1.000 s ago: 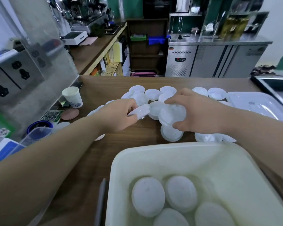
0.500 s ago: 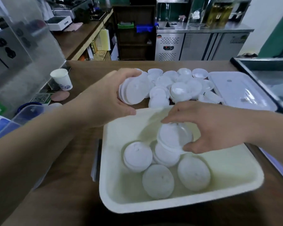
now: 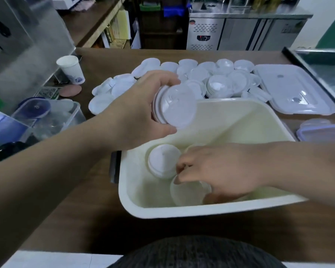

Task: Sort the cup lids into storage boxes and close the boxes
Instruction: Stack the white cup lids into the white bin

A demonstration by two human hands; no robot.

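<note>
L hand [image 3: 135,113] grips 1 lid stack [image 3: 177,106] (qty not countable) above far-left rim of 1 cream storage box [image 3: 182,211]. R hand [image 3: 220,171], inside box, pinches 1 clear lid [image 3: 188,192] at floor, just beside 1 white lid [image 3: 163,160]. Loose lid pile [image 3: 211,80] lies behind box, next to 1 flat box cover [image 3: 290,89]; print on 1 paper cup [image 3: 71,68] blurred.

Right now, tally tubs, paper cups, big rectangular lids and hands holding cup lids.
Cream rectangular plastic tub: 1
White paper cup: 1
Big translucent rectangular plastic lid: 1
Hands holding round plastic cup lids: 2 (left hand, right hand)
Total: 5
</note>
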